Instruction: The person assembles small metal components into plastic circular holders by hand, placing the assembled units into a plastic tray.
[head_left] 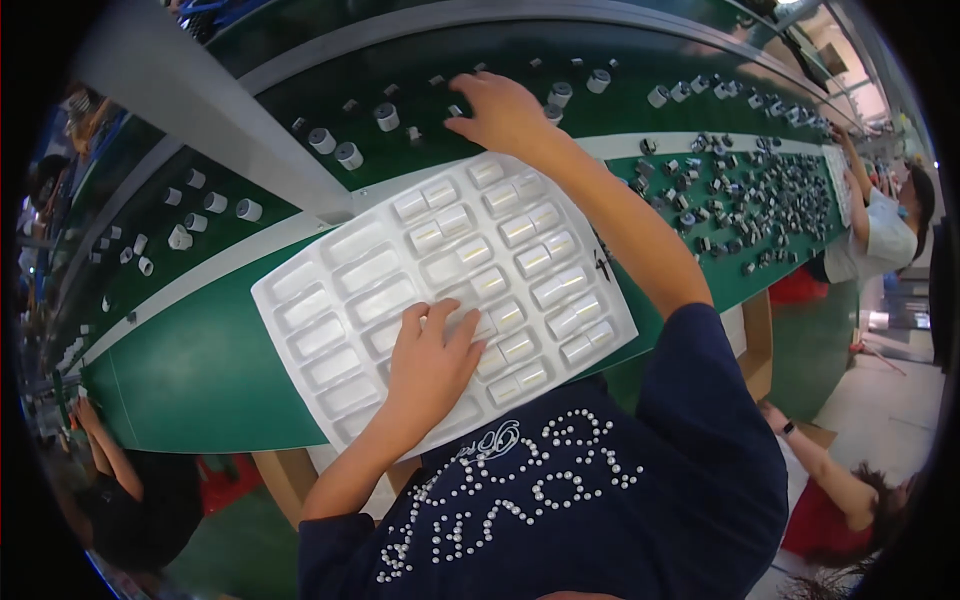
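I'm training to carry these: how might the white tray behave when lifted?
The white tray is probably light and somewhat flexible, since it looks like thin moulded plastic. It may dip toward the right, where its cylinders sit. Those could slide out if tilted, as the pockets are open-topped.

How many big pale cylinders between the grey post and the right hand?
3: left cylinder by the grey post; middle cylinder, nearer the tray; right cylinder toward the right hand. The hand may hide others.

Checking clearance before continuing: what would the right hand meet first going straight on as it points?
The right hand would likely first meet the small grey piece beside its thumb, though depth is unclear.
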